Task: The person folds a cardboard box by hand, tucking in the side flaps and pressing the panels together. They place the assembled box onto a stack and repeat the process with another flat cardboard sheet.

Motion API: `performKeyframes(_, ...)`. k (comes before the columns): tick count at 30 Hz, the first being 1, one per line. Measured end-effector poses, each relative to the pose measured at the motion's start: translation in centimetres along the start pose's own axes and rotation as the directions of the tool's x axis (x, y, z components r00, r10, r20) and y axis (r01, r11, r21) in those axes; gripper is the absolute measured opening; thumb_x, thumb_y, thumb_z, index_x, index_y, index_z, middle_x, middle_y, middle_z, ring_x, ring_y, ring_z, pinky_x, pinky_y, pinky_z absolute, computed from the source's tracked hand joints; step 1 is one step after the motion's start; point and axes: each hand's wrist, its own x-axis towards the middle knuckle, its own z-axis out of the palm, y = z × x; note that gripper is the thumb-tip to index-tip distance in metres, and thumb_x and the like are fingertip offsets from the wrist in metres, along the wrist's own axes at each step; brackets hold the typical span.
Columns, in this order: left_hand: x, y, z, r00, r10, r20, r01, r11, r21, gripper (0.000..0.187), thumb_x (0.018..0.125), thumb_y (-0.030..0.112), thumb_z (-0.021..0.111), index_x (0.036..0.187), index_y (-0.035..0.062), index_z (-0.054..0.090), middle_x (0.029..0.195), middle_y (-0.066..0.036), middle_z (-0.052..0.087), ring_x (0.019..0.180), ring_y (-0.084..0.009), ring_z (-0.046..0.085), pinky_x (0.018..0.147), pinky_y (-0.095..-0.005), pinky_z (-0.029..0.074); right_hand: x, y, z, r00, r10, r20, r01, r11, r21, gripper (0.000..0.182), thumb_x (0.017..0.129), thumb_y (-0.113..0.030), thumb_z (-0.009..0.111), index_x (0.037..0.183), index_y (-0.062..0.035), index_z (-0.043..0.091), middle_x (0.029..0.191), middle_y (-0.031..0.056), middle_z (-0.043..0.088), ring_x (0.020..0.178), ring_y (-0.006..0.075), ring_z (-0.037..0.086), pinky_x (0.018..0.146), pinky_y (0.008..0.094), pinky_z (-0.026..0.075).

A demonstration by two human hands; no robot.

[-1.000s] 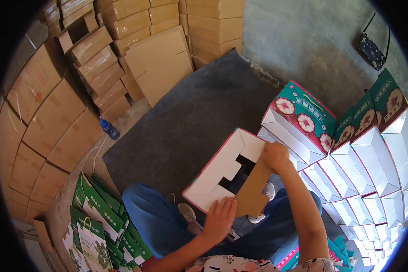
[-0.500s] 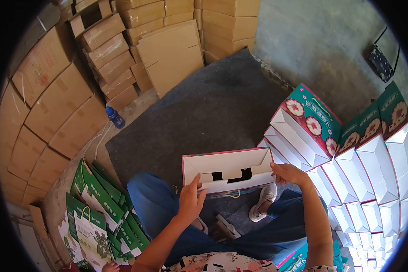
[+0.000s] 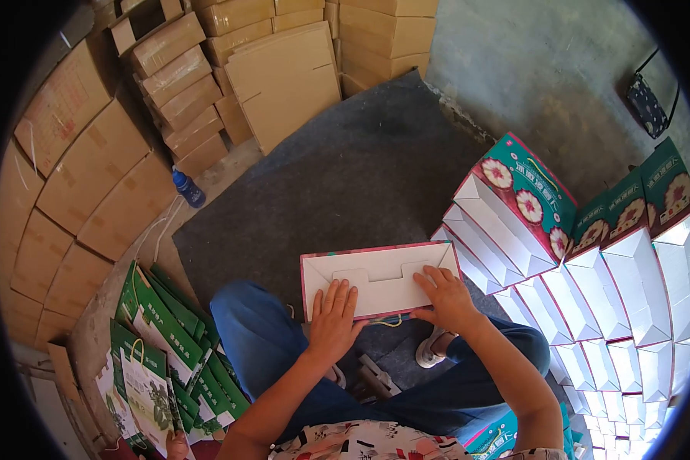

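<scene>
box (image 3: 379, 270) edge near stacked boxes (image 3: 590, 268); mat (image 3: 337, 184) open.

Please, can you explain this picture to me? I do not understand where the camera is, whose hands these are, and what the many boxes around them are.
The camera sits on a person's head and looks down, so the round, bent picture shows their own arms and knees. The left hand and right hand both press flat on the white folded bottom of a gift box held over the lap. At the right stand rows of finished gift boxes, green with flowers. At the lower left lie flat green cartons. Brown shipping cartons are stacked behind, with a blue bottle by the dark mat.
</scene>
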Motion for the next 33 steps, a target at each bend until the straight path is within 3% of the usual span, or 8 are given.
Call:
performKeyframes(13, 1.1, -1.2, 0.4, 0.990, 0.091, 0.105, -0.086, 0.995, -0.059, 0.054, 0.081, 0.033, 0.061, 0.118, -0.0046, 0.051, 0.123, -0.023, 0.050, 0.117, -0.0361, 0.045, 0.103, -0.0470, 0.030, 2.4, 2.0, 0.2, 0.956, -0.060, 0.289, 0.017, 0.989, 0.148, 0.060, 0.069, -0.049, 0.072, 0.112, -0.0087, 0.062, 0.112, 0.0098, 0.059, 0.106, 0.0296, 0.052, 0.090, 0.0377, 0.045)
performKeyframes(16, 0.4, -1.2, -0.1, 0.994, 0.104, 0.027, -0.102, 0.992, -0.081, 0.050, 0.081, 0.032, 0.061, 0.116, -0.0035, 0.052, 0.122, -0.022, 0.051, 0.115, -0.0364, 0.046, 0.101, -0.0471, 0.032, 1.6, 1.6, 0.0, 0.990, -0.068, 0.123, 0.047, 0.985, 0.166, 0.051, 0.072, -0.046, 0.071, 0.106, -0.0076, 0.064, 0.107, 0.0109, 0.060, 0.101, 0.0295, 0.055, 0.087, 0.0385, 0.046)
performKeyframes(20, -0.5, -2.0, -2.3, 0.962, 0.094, -0.255, -0.143, 0.973, -0.182, 0.042, 0.081, 0.027, 0.062, 0.110, -0.0010, 0.055, 0.121, -0.022, 0.051, 0.112, -0.0381, 0.048, 0.098, -0.0465, 0.035, 1.3, 2.6, -2.3, 0.968, 0.173, 0.183, -0.244, 0.830, 0.503, 0.044, 0.076, -0.043, 0.068, 0.099, -0.0050, 0.065, 0.102, 0.0133, 0.061, 0.096, 0.0288, 0.058, 0.085, 0.0374, 0.046)
performKeyframes(23, 0.6, -5.2, -1.6, 0.857, -0.362, -0.367, 0.261, 0.918, -0.297, 0.039, 0.085, 0.036, 0.056, 0.105, 0.0025, 0.057, 0.117, -0.023, 0.053, 0.109, -0.0369, 0.050, 0.094, -0.0457, 0.038, 1.3, 6.0, -1.0, 0.847, 0.531, -0.009, -0.419, 0.679, 0.603, 0.044, 0.082, -0.044, 0.062, 0.098, -0.0033, 0.065, 0.096, 0.0141, 0.064, 0.091, 0.0285, 0.062, 0.080, 0.0349, 0.048)
performKeyframes(24, 1.9, -6.6, -2.0, 0.844, -0.521, -0.126, 0.383, 0.751, -0.538, 0.045, 0.086, 0.043, 0.052, 0.107, 0.0029, 0.057, 0.118, -0.023, 0.053, 0.110, -0.0368, 0.050, 0.094, -0.0452, 0.038, 1.7, 7.4, 0.3, 0.769, 0.617, -0.168, -0.419, 0.684, 0.597, 0.047, 0.086, -0.047, 0.058, 0.100, -0.0026, 0.065, 0.095, 0.0135, 0.065, 0.089, 0.0277, 0.063, 0.078, 0.0337, 0.049)
performKeyframes(27, 3.5, -10.7, 0.3, 0.666, -0.544, 0.511, 0.634, 0.052, -0.771, 0.066, 0.087, 0.062, 0.039, 0.113, 0.0047, 0.057, 0.119, -0.022, 0.055, 0.112, -0.0359, 0.051, 0.094, -0.0438, 0.040, 1.2, 11.9, 6.3, 0.506, 0.775, 0.379, -0.552, -0.047, 0.833, 0.056, 0.092, -0.054, 0.043, 0.110, -0.0050, 0.062, 0.094, 0.0125, 0.067, 0.083, 0.0227, 0.063, 0.077, 0.0315, 0.049)
performKeyframes(30, 1.9, -14.3, 7.2, 0.501, -0.324, 0.802, 0.687, -0.415, -0.597, 0.086, 0.081, 0.078, 0.031, 0.129, 0.0101, 0.052, 0.127, -0.017, 0.053, 0.117, -0.0315, 0.051, 0.093, -0.0442, 0.043, 0.5, 11.9, 9.1, 0.616, 0.465, 0.636, -0.509, -0.380, 0.772, 0.070, 0.091, -0.064, 0.033, 0.121, -0.0055, 0.056, 0.111, 0.0147, 0.063, 0.094, 0.0233, 0.062, 0.084, 0.0329, 0.049)
performKeyframes(33, 1.2, -14.8, 10.2, 0.460, -0.315, 0.830, 0.768, -0.327, -0.550, 0.085, 0.080, 0.078, 0.032, 0.129, 0.0107, 0.052, 0.125, -0.015, 0.055, 0.113, -0.0279, 0.054, 0.091, -0.0426, 0.046, -0.3, 10.9, 9.3, 0.676, 0.425, 0.601, -0.471, -0.378, 0.797, 0.070, 0.090, -0.064, 0.034, 0.126, -0.0070, 0.052, 0.120, 0.0137, 0.058, 0.105, 0.0228, 0.059, 0.089, 0.0338, 0.048)
